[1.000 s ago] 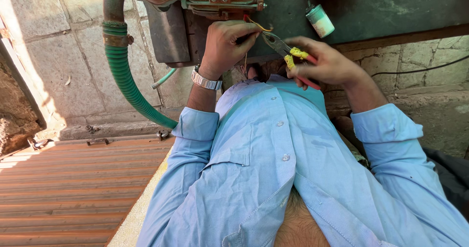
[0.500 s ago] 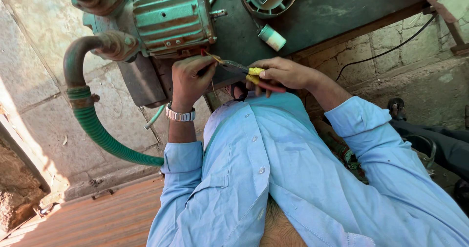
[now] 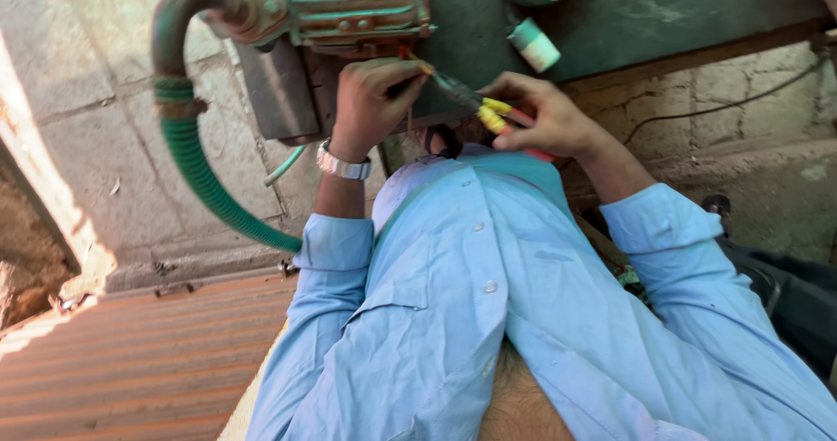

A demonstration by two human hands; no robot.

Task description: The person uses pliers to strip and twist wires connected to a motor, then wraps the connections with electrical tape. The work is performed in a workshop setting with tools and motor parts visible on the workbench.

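My left hand (image 3: 370,101), with a silver wristwatch (image 3: 342,164), is closed on a thin wire (image 3: 410,57) just below a green ribbed motor (image 3: 357,5). My right hand (image 3: 545,114) grips pliers (image 3: 475,101) with yellow and red handles. The dark jaws of the pliers point left and meet the wire beside my left fingers. Both arms are in light blue shirt sleeves and reach out from my chest.
A green corrugated hose (image 3: 205,179) curves down from a rusty pipe elbow (image 3: 187,14) at the left. A small white and green roll (image 3: 534,44) lies on the dark green bench top (image 3: 663,14). Rough stone wall (image 3: 750,101) sits at the right, rust-coloured corrugated sheet (image 3: 131,362) at lower left.
The view has shifted, so the motor and hose now sit further right and higher. Both hands stay together at the wire under the motor, the pliers still in the right hand.
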